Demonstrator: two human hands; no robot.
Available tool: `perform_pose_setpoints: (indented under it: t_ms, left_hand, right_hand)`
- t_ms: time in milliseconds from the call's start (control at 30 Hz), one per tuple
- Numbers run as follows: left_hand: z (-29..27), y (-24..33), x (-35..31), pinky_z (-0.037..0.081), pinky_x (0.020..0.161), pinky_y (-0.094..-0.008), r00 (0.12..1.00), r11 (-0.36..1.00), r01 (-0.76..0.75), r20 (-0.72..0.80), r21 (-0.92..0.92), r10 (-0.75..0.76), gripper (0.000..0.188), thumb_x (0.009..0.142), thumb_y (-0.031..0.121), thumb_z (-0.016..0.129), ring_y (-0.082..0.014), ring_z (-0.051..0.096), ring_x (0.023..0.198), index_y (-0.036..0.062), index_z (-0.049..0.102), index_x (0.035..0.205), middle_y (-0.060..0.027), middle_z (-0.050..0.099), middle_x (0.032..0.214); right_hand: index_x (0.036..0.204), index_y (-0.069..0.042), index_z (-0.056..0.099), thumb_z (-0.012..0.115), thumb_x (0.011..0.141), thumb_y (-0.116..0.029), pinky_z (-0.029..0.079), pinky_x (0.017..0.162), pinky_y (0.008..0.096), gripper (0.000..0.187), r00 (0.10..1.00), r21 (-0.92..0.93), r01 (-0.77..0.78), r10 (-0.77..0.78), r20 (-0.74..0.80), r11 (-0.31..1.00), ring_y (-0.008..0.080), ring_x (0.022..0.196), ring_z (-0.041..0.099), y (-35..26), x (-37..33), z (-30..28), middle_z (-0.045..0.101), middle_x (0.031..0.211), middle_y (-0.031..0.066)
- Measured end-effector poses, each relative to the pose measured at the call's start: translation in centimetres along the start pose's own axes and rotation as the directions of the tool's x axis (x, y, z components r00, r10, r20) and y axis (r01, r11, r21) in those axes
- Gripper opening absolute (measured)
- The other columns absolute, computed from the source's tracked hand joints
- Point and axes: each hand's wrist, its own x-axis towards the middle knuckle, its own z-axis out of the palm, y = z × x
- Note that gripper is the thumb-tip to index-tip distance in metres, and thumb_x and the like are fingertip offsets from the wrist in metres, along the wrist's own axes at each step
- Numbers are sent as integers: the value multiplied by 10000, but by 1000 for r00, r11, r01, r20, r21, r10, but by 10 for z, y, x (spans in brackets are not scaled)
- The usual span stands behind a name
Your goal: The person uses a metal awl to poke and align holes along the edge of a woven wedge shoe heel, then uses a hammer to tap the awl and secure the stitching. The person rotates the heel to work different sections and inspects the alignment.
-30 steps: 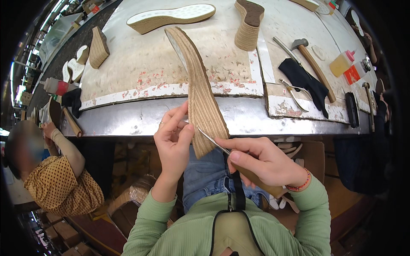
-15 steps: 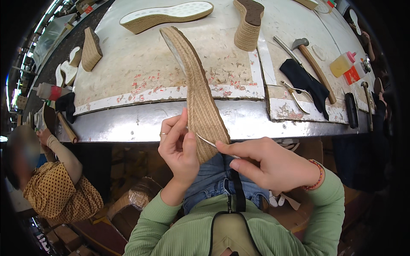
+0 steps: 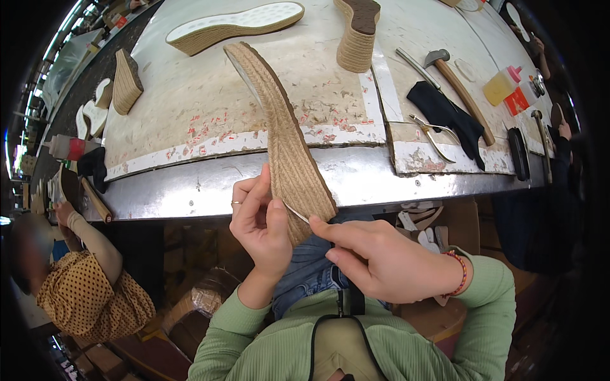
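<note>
A rope-wrapped wedge shoe sole (image 3: 291, 152) stands on end before me, its thick heel low over my lap and its toe leaning over the table. My left hand (image 3: 259, 219) is closed at the sole's left edge, thumb and fingertips against the braided rope. In my right hand (image 3: 387, 257) a thin, curved metal tool (image 3: 296, 213) is pinched between thumb and index finger. Its tip reaches the rope beside my left thumb; the tool's other end is hidden in the hand, so its exact kind cannot be made out.
More wedge soles (image 3: 235, 26) stand at the back and left. To the right lie a hammer (image 3: 460, 89), a black cloth (image 3: 441, 117), pliers (image 3: 434, 136) and a squeeze bottle (image 3: 502, 87). The metal table edge (image 3: 219, 184) runs before me. Another person (image 3: 92, 279) works at the left.
The table and its things have shifted slightly left in the view. The sole and both hands have moved a little left too, keeping their holds, with the tool's tip still at the rope.
</note>
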Motion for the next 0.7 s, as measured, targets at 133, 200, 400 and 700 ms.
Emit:
perform_pose_setpoints:
  t_ms: [133, 200, 400, 700]
  left_hand:
    - [-2, 2, -1, 410, 708, -214, 1000, 1000, 17, 5, 14, -17, 438, 853, -16, 560, -80, 470, 815, -53, 613, 1287, -56, 546, 1045]
    - [-2, 1, -1, 410, 713, -211, 1000, 1000, 4, 1, 28, -5, 443, 850, -13, 560, -80, 471, 821, -53, 612, 1289, -56, 547, 1045]
    - [-3, -3, 1, 419, 674, -201, 999, 995, -38, 0, 87, 38, 441, 836, -7, 570, -69, 487, 777, -42, 632, 1272, -83, 586, 1067]
    - [-4, -8, 3, 436, 628, -203, 993, 986, -114, -24, 119, 117, 411, 836, -4, 592, -63, 524, 719, -30, 659, 1241, -122, 634, 1112]
  right_hand:
    - [1319, 78, 514, 567, 937, -48, 470, 581, 379, 406, 994, -174, -10, 28, 103, 985, 305, 593, 588, -8, 7, -9, 598, 742, 190]
    - [1333, 75, 500, 583, 930, -63, 470, 569, 391, 434, 969, 9, -187, 183, 169, 982, 334, 589, 584, -21, 14, -21, 588, 731, 196]
    - [1356, 46, 497, 610, 911, -78, 467, 535, 362, 475, 997, -341, -73, 72, -17, 937, 315, 585, 600, -14, -10, 12, 589, 769, 183]
    - [1362, 13, 536, 565, 948, -50, 406, 557, 282, 419, 988, 103, -149, 145, 48, 983, 118, 580, 467, -8, -6, -17, 550, 696, 94]
